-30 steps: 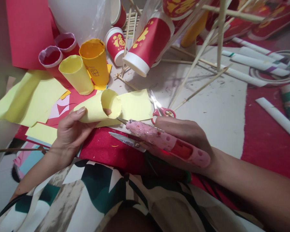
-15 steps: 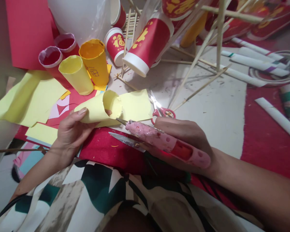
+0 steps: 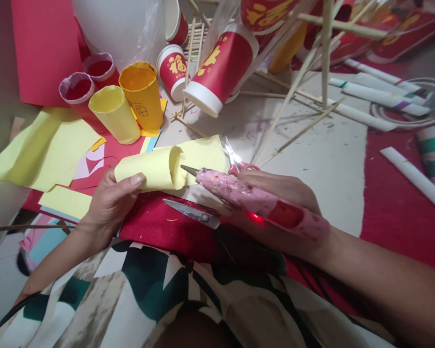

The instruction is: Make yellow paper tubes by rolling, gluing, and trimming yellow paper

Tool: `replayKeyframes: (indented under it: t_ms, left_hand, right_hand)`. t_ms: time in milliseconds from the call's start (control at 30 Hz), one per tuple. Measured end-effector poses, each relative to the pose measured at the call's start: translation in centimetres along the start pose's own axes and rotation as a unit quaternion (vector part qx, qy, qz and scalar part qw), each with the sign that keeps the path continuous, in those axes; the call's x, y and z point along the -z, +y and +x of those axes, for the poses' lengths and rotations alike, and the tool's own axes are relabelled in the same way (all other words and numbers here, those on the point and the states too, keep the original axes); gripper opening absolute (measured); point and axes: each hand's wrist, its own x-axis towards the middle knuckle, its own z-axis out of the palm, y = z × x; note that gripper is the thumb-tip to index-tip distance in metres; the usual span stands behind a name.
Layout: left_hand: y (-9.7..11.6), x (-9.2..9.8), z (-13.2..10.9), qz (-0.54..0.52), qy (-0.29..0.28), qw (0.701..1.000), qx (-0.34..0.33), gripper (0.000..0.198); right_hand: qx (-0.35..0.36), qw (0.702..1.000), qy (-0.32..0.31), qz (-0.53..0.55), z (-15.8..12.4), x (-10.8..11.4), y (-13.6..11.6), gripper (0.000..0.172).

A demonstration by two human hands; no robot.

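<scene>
My left hand is closed round a rolled pale yellow paper tube, holding it on its side with the open end to the right. My right hand grips a pink glue gun with a red light glowing under it. The gun's metal nozzle points left and sits right at the tube's open end. A steel snip blade lies on red felt just below the gun.
Standing paper tubes, yellow, orange and red, cluster at the back left. Red printed paper cups, bamboo sticks, red-handled scissors and white paper rolls lie behind. Yellow sheets spread on the left.
My left hand has turned the yellow tube flatter, its opening now facing right. My right hand lifted the glue gun up and left, bringing the nozzle to the tube's mouth.
</scene>
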Motion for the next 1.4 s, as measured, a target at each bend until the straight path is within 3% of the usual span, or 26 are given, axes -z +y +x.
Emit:
replayKeyframes:
  t_ms: [100, 267, 567, 1033, 1400]
  left_hand:
    - [-0.1, 0.1, -0.2, 0.026, -0.009, 1.0, -0.008, 0.021]
    - [-0.2, 0.0, -0.6, 0.067, -0.026, 0.997, -0.033, 0.017]
    - [-0.3, 0.1, -1.2, 0.091, 0.004, 0.996, -0.02, 0.025]
    - [-0.3, 0.2, -1.1, 0.09, -0.011, 0.996, -0.027, 0.024]
    - [-0.4, 0.4, -0.7, 0.076, -0.059, 0.994, -0.043, 0.023]
  right_hand:
    - [0.019, 1.0, 0.002, -0.019, 0.2, 0.3, 0.0, 0.021]
    - [0.024, 0.999, 0.028, -0.033, 0.4, 0.7, -0.3, 0.023]
    - [-0.044, 0.998, 0.039, -0.017, 0.3, 0.2, -0.1, 0.024]
    - [-0.048, 0.997, 0.057, -0.015, 0.3, -0.2, 0.1, 0.019]
    - [-0.049, 0.998, 0.039, -0.028, 0.3, 0.2, -0.2, 0.024]
